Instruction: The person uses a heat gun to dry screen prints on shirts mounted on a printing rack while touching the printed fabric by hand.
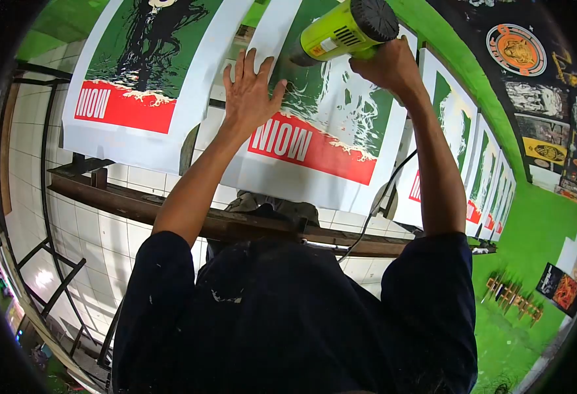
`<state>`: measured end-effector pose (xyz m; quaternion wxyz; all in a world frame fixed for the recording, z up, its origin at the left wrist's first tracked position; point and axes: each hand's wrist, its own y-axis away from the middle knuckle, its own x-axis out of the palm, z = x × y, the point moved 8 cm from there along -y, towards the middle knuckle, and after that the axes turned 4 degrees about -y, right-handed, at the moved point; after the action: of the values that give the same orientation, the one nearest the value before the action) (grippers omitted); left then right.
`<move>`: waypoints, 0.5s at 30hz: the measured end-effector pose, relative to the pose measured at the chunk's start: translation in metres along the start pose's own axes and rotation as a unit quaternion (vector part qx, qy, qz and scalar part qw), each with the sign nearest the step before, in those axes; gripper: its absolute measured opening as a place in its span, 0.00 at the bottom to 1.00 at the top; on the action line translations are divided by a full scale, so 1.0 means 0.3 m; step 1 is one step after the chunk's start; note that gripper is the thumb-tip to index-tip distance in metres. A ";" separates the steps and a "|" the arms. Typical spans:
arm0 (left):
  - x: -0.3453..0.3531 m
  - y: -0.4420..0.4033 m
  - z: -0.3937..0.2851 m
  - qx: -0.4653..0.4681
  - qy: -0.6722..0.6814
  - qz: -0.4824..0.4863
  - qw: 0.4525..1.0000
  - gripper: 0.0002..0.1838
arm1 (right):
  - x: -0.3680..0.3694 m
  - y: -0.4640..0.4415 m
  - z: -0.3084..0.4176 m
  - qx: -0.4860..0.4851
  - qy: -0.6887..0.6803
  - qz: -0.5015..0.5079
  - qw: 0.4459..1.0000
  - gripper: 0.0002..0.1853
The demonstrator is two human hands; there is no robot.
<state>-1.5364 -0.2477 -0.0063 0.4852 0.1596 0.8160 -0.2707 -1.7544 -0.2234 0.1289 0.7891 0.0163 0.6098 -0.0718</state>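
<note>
My right hand is wrapped around the handle of a lime-green heat gun. Its dark nozzle points left and down, close over a printed poster in green, white and red with the letters "MOIN" upside down or mirrored to me. My left hand lies with fingers spread at the poster's left edge, near the nozzle. A black cord hangs below my right arm and crosses the poster's lower right corner. What the far top of the poster looks like is hidden by the heat gun.
Another poster with a black figure lies to the left. Several similar posters run in a row to the right. A brown metal rail passes in front of me. Black metal frames stand at left; a green wall rises at right.
</note>
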 end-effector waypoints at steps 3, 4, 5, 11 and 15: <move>0.003 -0.002 0.004 -0.005 0.003 0.004 1.000 0.31 | -0.013 -0.012 0.019 -0.001 -0.021 -0.025 0.999 0.17; 0.007 -0.003 0.004 -0.004 0.002 0.007 1.000 0.32 | -0.009 -0.017 0.024 -0.002 -0.015 -0.015 1.000 0.18; 0.012 -0.005 0.000 -0.002 0.002 0.012 1.000 0.32 | -0.007 -0.019 0.027 -0.001 -0.008 -0.004 1.000 0.19; 0.061 -0.026 -0.032 0.015 0.011 0.005 1.000 0.32 | -0.005 -0.033 -0.029 -0.008 0.018 -0.035 0.999 0.17; 0.110 -0.049 -0.056 0.025 0.015 0.010 1.000 0.31 | -0.076 0.004 -0.056 0.036 -0.043 -0.049 0.997 0.16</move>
<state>-1.5717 -0.2497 -0.0246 0.4714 0.1840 0.8144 -0.2839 -1.7758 -0.2181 0.1464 0.8089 0.0115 0.5725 -0.1333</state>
